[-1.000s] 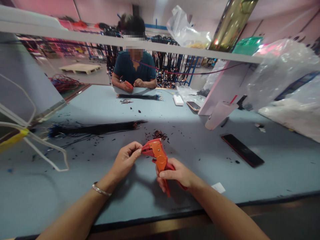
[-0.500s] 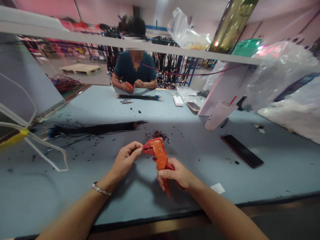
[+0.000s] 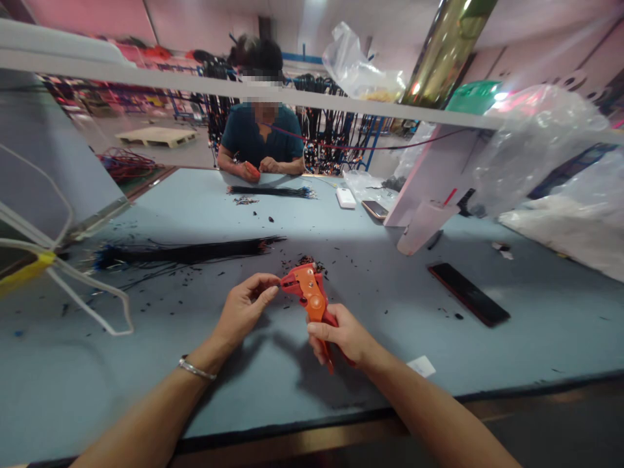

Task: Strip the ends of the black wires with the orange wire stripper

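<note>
An orange and red wire stripper (image 3: 309, 286) is gripped by its handles in my right hand (image 3: 338, 333), its jaws pointing left. My left hand (image 3: 248, 307) pinches at the jaw tip with thumb and forefinger; what sits between those fingers is too small to make out. Just behind the tool lies a pile of dark insulation scraps (image 3: 319, 266). A bundle of thin black wires (image 3: 195, 252) stretches across the table to the left, with blue and metallic bits at its left end.
Across the table a person (image 3: 262, 140) holds a red tool near another wire bundle (image 3: 273, 192). On the right lie a black phone (image 3: 468, 294) and a white cup (image 3: 423, 227) with a red straw. A white wire frame (image 3: 97, 292) stands at left; a shelf (image 3: 312, 97) spans above.
The wire stripper and my right hand have tilted and shifted slightly, with the handles a little closer together. My left hand stays at the jaw tip. The view has moved slightly.
</note>
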Motion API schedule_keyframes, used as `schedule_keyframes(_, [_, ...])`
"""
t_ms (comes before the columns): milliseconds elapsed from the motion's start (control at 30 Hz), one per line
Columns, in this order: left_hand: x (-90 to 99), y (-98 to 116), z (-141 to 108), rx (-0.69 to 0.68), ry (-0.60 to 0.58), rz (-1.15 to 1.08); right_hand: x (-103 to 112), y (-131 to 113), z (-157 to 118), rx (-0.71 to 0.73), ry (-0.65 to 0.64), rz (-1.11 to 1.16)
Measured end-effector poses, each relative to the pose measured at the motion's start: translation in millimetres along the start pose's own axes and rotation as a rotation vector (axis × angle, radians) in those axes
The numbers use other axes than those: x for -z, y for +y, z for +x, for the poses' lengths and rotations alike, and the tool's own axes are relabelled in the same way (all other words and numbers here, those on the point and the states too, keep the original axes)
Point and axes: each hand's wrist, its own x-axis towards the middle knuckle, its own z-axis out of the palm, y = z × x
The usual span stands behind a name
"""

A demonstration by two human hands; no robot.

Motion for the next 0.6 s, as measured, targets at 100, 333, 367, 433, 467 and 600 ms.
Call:
schedule_keyframes(100, [-0.2,0.1,-0.3,-0.017,-0.006,0.007,0.2,1.6,0.7,-0.010,0.004,-0.017])
schedule_keyframes(333, [-1.4,4.5,-3.2,-0.068,-0.024,0.063,0.0,3.9,1.4,-0.021,-0.038,-0.043])
schedule_keyframes(367, [-1.2,5.3,-3.5,-0.078,-0.026,0.068,0.3,4.5,1.3,-0.017,-0.042,-0.036])
schedule_keyframes(433, [-0.8,6.6,-4.0,-0.092,-0.033,0.073,1.1,5.6,1.2,-0.005,-0.051,-0.021])
schedule_keyframes(467, [-0.7,6.9,-4.2,-0.096,-0.036,0.075,1.5,5.9,1.2,-0.002,-0.059,-0.016])
schedule_keyframes(600, [-0.8,6.2,-5.2,-0.096,-0.039,0.085,1.9,4.6,1.1,0.021,-0.107,-0.013])
